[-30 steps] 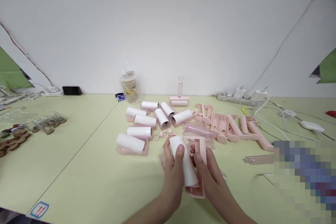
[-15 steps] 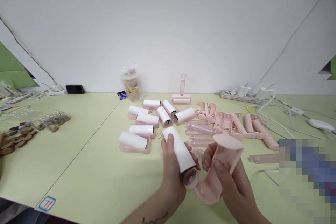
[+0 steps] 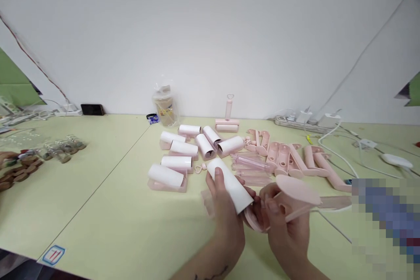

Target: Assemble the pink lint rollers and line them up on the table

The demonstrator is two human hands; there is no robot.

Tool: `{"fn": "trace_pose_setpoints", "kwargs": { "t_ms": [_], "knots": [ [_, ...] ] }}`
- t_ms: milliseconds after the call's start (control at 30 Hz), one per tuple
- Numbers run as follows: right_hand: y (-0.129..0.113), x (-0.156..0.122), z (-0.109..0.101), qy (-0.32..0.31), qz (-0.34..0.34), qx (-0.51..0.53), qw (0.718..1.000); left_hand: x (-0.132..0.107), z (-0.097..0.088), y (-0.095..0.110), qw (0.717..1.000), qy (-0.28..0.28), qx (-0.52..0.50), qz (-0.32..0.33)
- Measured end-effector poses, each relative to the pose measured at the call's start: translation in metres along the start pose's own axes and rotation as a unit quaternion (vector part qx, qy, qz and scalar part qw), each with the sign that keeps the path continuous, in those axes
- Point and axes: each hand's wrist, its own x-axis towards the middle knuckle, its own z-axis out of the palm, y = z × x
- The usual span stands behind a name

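My left hand (image 3: pixel 226 205) is closed around a white lint roller refill (image 3: pixel 231 186), its thumb lying along the top. In my right hand (image 3: pixel 284 223) is a pink plastic lint roller holder (image 3: pixel 297 192) with a rounded end plate facing up. The holder's lower end meets the near end of the refill; fingers cover the join, so I cannot tell whether they are fitted together. Just beyond my left hand lies a small heart-shaped ring piece (image 3: pixel 198 169). A pale translucent pink part (image 3: pixel 207 202) is half hidden beside my left wrist.
Several white rolls in pink covers (image 3: pixel 177 162) lie ahead to the left. Clear pink tubes (image 3: pixel 251 162) and pink holders (image 3: pixel 282 157) spread to the right. An assembled lint roller (image 3: pixel 227 118) stands by the wall. Cables, a power strip (image 3: pixel 298 124) and small glass bottles (image 3: pixel 62 148) flank them.
My right hand has turned the pink holder and brought its lower end up against the refill. Both hands have shifted slightly right. Someone's hand now shows at the far left edge.
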Motion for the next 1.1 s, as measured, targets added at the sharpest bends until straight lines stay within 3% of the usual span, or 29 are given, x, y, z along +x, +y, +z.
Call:
{"fn": "trace_pose_setpoints", "kwargs": {
  "t_ms": [133,300,433,600,700,867,933,1033,1100],
  "knots": [
    [-0.009,0.006,0.000,0.023,0.009,-0.014,1.000,-0.002,0.000,-0.002,1.000,0.014,0.016,0.008],
    [-0.010,0.013,-0.010,-0.012,0.034,-0.020,0.999,0.003,-0.006,0.014,0.998,0.029,0.034,0.048],
    [0.001,0.008,-0.017,-0.054,0.111,-0.069,0.990,0.003,-0.011,0.029,0.991,0.035,0.040,0.124],
    [0.021,-0.010,-0.016,-0.115,0.190,-0.078,0.972,0.002,-0.014,0.031,0.990,0.032,0.051,0.128],
    [0.023,-0.015,-0.016,-0.143,0.189,-0.105,0.966,0.004,-0.015,0.030,0.991,0.031,0.047,0.124],
    [0.012,-0.002,-0.030,-0.101,0.105,-0.178,0.973,0.004,-0.018,0.034,0.992,0.037,0.045,0.113],
    [0.010,0.007,-0.037,-0.162,0.053,-0.249,0.953,0.003,-0.019,0.035,0.993,0.038,0.046,0.104],
    [0.013,0.015,-0.042,-0.304,-0.032,-0.382,0.872,0.004,-0.022,0.035,0.993,0.035,0.055,0.099],
    [0.018,0.018,-0.042,-0.340,-0.074,-0.445,0.825,0.006,-0.024,0.034,0.993,0.032,0.046,0.104]
  ]
}}
